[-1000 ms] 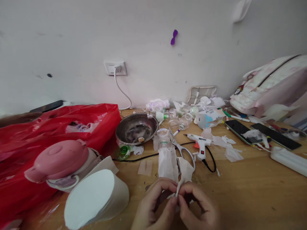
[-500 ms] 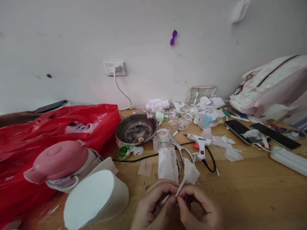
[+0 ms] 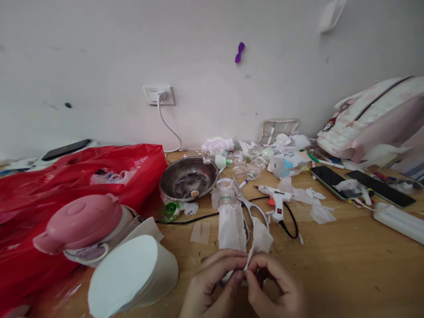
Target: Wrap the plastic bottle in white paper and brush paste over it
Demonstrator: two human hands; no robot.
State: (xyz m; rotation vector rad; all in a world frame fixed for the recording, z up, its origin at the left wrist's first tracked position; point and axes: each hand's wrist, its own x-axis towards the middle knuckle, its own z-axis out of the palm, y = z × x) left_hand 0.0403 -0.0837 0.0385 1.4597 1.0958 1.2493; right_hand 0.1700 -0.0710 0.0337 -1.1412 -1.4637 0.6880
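Note:
My left hand (image 3: 220,280) and my right hand (image 3: 273,282) meet at the bottom centre, fingertips almost touching. Between them they pinch a white piece of tissue paper (image 3: 261,236), whose free end sticks up above my right fingers. Just beyond my left fingers lies a clear plastic bottle (image 3: 228,196), its near part wrapped in white tissue (image 3: 232,227). Its near end is hidden by my hands. Scissors (image 3: 250,205) lie along the bottle's right side. A white glue gun (image 3: 276,198) with an orange trigger rests farther right.
A roll of white paper (image 3: 165,269) stands at front left, near a pink-lidded cup (image 3: 82,221) and a red plastic bag (image 3: 145,172). Behind are a metal bowl (image 3: 172,176) and plastic scraps. Two phones (image 3: 380,187) and a backpack (image 3: 374,119) sit on the right.
The free end of the tissue has tilted slightly left and down. Both hands have barely moved and still pinch it.

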